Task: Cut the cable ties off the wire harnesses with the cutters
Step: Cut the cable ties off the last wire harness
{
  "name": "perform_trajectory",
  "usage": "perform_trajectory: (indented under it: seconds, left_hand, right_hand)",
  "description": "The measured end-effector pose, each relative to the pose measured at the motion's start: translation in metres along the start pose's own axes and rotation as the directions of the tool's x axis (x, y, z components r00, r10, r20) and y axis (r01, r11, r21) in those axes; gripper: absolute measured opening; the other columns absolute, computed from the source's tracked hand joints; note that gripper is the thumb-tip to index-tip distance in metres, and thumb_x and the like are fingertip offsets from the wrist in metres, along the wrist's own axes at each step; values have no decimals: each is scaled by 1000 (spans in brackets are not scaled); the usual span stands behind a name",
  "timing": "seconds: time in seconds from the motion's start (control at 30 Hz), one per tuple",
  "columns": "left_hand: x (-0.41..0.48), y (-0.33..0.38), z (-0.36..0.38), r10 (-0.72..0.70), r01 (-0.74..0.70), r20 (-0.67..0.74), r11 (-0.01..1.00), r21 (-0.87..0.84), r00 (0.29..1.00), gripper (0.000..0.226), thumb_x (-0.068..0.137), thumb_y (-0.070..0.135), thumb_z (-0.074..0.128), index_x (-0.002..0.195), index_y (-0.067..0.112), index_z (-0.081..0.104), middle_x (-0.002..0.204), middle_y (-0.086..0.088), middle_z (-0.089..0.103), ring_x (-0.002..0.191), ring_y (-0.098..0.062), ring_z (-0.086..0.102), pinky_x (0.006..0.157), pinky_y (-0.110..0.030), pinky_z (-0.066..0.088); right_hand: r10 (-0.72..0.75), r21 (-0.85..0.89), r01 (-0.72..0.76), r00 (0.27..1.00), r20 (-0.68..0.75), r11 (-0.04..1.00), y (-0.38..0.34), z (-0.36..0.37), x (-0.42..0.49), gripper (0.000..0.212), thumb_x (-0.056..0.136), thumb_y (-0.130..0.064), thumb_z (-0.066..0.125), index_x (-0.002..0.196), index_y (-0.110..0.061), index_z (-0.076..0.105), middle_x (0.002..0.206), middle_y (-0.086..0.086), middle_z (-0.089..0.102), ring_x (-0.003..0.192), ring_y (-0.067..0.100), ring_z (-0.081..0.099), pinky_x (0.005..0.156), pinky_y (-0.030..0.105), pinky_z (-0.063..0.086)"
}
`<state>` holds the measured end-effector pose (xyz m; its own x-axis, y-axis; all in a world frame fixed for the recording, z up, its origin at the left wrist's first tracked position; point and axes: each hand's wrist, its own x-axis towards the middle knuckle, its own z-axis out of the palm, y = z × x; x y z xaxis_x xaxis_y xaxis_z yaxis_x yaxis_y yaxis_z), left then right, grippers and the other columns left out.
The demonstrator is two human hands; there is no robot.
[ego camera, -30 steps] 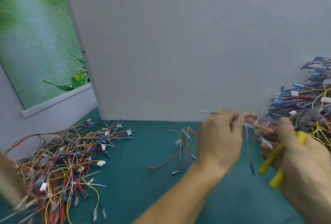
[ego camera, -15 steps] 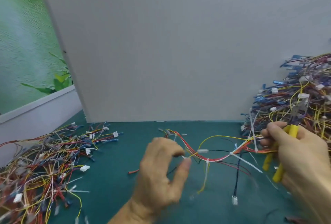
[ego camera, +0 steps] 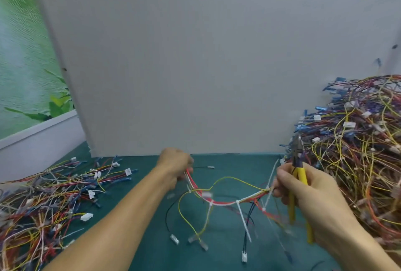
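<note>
between the two hands a wire harness [ego camera: 217, 201] sags in a loose curve over the green tabletop [ego camera: 141, 238], red, white and yellow strands all in one run. the left hand [ego camera: 175, 166] has its fingers curled round the far left end of it, knuckles up. the right hand [ego camera: 303, 192] is doing double duty: fingertips pinch the harness's other end, while the palm wraps the yellow-handled cutters [ego camera: 300, 176], nose pointing up and away from the wires. whether the blades are parted, i can't tell. white cable ties [ego camera: 243, 221] are still on the harness, long tails dangling below it, and loose leads drop down to small white plugs [ego camera: 244, 256] near the tabletop. right of the right hand, a tall tangled heap of wires [ego camera: 358, 140] rises close beside it. left of the left hand, well apart, a flatter spread of wires [ego camera: 43, 201] lies. beyond both hands stands a grey board [ego camera: 217, 64].
</note>
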<state>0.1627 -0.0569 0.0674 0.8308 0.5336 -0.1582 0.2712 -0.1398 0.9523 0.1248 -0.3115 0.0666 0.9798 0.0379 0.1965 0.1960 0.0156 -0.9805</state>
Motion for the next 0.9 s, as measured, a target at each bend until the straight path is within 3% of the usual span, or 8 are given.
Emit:
perform_trajectory:
  seconds: [0.13, 0.23, 0.33, 0.4, 0.47, 0.6, 0.7, 0.9]
  left_hand:
    - [-10, 19, -36, 145, -165, -80, 889, -428, 986, 50, 85, -10, 49, 130, 7, 38, 95, -5, 69, 65, -17, 62, 62, -32, 43]
    - [-26, 0, -58, 103, -113, -46, 897, -428, 994, 49, 83, -11, 53, 129, 0, 41, 107, -7, 69, 73, -17, 64, 60, -32, 45]
    - [-40, -45, -65, -77, 91, 56, 943, -320, 995, 15, 86, -6, 58, 89, 8, 54, 94, -10, 70, 71, -20, 62, 67, -36, 48]
    - [-48, -74, -71, -188, 210, 124, 956, -206, 974, 12, 87, 2, 63, 85, 10, 55, 83, -11, 66, 69, -22, 61, 69, -37, 52]
    - [-56, -92, -81, -258, 265, 147, 964, -26, 955, 9, 89, 16, 66, 88, 7, 63, 80, -10, 66, 64, -21, 60, 58, -32, 53]
    - [-52, -104, -97, -181, 181, -31, 925, 335, 983, 48, 86, 48, 64, 75, 1, 66, 60, -10, 67, 44, -20, 51, 43, -23, 42]
    - [-44, -100, -99, -154, 177, -112, 953, 246, 982, 56, 83, 56, 63, 75, 0, 60, 63, -16, 68, 42, -22, 51, 44, -25, 44]
    - [-29, -101, -86, -108, 141, -129, 947, 290, 986, 31, 77, 24, 79, 83, 7, 55, 66, -14, 67, 41, -19, 56, 41, -26, 46]
  right_hand:
    - [-237, -102, 230, 969, -73, 968, -3, -4, 1, 14, 90, -2, 60, 83, -13, 64, 71, 2, 70, 63, 5, 64, 62, 14, 50]
    - [-252, -270, 255, 967, 46, 928, -10, -20, 6, 8, 83, -8, 71, 84, -14, 67, 74, -2, 70, 62, -2, 58, 59, 8, 44]
    - [137, -752, 224, 913, 385, 619, -17, -52, 10, 20, 79, -29, 77, 81, -17, 62, 69, 0, 61, 61, 5, 50, 65, 25, 42]
    - [460, -910, 267, 796, 394, 317, -19, -65, 8, 24, 79, -42, 74, 84, -25, 58, 76, -3, 60, 66, 4, 54, 69, 26, 45]
    - [513, -936, 278, 783, 352, 217, -21, -68, 5, 21, 79, -45, 71, 87, -32, 57, 84, -5, 62, 76, 6, 59, 74, 24, 48]
    - [300, -929, 279, 889, 346, 245, -24, -59, 3, 20, 85, -45, 65, 83, -29, 51, 83, -4, 61, 76, 8, 57, 73, 27, 48]
    - [253, -925, 216, 920, 301, 314, -15, -40, 2, 22, 88, -41, 60, 78, -24, 51, 77, -2, 62, 73, 14, 60, 71, 34, 50]
    - [-219, -972, -54, 970, -106, 230, -5, -50, 14, 29, 82, -49, 55, 82, -23, 43, 76, 11, 59, 71, 35, 57, 65, 40, 51]
